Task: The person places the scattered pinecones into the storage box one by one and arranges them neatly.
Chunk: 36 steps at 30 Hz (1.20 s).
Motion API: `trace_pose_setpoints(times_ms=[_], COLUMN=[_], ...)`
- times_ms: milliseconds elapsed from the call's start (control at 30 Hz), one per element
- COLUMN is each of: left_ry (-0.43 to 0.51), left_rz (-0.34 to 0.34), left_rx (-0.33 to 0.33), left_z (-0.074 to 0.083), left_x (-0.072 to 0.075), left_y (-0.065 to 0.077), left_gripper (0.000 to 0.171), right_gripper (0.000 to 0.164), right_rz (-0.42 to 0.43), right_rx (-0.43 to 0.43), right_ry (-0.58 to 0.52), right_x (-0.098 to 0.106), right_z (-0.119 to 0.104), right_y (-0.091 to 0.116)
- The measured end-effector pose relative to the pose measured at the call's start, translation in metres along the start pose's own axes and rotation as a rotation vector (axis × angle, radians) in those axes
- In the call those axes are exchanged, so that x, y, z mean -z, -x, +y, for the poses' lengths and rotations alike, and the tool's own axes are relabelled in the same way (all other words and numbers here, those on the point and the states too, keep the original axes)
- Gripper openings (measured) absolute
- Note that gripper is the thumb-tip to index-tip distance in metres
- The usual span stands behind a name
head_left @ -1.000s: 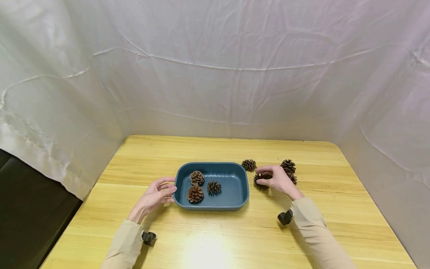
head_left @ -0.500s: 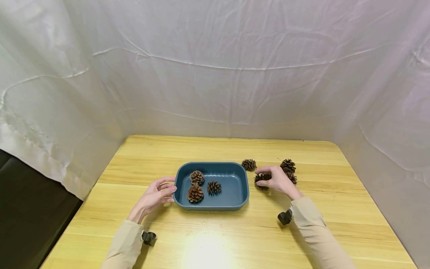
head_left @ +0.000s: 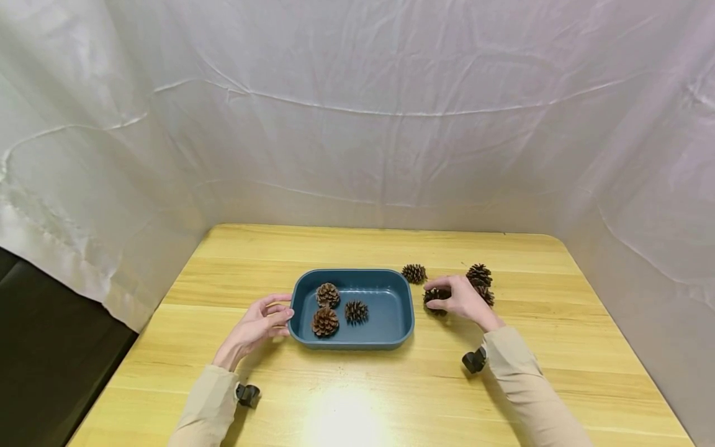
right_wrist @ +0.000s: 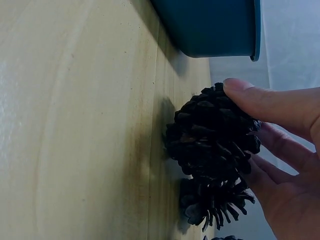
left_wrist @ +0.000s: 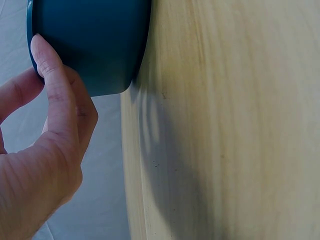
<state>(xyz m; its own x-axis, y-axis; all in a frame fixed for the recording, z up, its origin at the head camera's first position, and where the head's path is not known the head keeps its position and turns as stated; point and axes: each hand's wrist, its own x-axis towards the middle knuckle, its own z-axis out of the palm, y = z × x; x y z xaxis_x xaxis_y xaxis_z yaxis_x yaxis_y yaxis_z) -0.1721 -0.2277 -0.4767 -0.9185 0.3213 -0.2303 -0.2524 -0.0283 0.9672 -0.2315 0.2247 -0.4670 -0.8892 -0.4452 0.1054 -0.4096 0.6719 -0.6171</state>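
At the left end of the blue rectangular tray (head_left: 357,343), my left hand (head_left: 254,326) holds the rim, thumb on the edge and fingers against the outer wall. In the left wrist view the thumb and index finger meet the tray's rim (left_wrist: 30,30). My right hand (head_left: 460,301) grips a dark brown pine cone (head_left: 434,302) just right of the tray, thumb on the near side and fingers on the far side. The right wrist view has this pine cone (right_wrist: 210,132) large, close over the table, partly covered by the thumb.
Inside the tray lie three pine cones (head_left: 325,322). A loose pine cone (head_left: 414,274) sits by its far right corner, and more pine cones (head_left: 479,275) are beyond my right hand. Pale fabric (head_left: 380,124) hangs around the wooden table (head_left: 363,245).
The pine cone at my right hand has shifted slightly toward the palm. Both hands and the tray have otherwise stayed in place.
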Motion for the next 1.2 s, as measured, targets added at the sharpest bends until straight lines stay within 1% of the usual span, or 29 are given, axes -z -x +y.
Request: trace_pose_setpoints(times_ms=[467, 767, 867, 1133, 1200], left_ry=[-0.007, -0.004, -0.002, -0.002, -0.001], left_rz=[0.006, 0.004, 0.002, -0.002, -0.005], left_rx=[-0.001, -0.002, -0.004, -0.008, -0.008], left_z=[0.0008, 0.0012, 0.0011, 0.0013, 0.0015], left_x=[-0.0005, -0.0009, -0.0008, -0.0011, -0.0013], left_y=[-0.0004, -0.0001, -0.0001, 0.0002, 0.0007], left_gripper=[0.057, 0.057, 0.057, 0.056, 0.056], right_gripper=[0.033, 0.032, 0.031, 0.027, 0.028], right_rz=[0.033, 0.082, 0.096, 0.112, 0.118], right_rx=[0.02, 0.011, -0.002, -0.051, -0.059], right_ry=[-0.004, -0.021, -0.034, -0.114, -0.114], right_x=[-0.0004, 0.0015, 0.0019, 0.0034, 0.0042], right_z=[-0.0018, -0.0051, -0.0059, -0.0078, -0.0087], right_y=[0.0005, -0.0005, -0.0006, -0.0012, -0.001])
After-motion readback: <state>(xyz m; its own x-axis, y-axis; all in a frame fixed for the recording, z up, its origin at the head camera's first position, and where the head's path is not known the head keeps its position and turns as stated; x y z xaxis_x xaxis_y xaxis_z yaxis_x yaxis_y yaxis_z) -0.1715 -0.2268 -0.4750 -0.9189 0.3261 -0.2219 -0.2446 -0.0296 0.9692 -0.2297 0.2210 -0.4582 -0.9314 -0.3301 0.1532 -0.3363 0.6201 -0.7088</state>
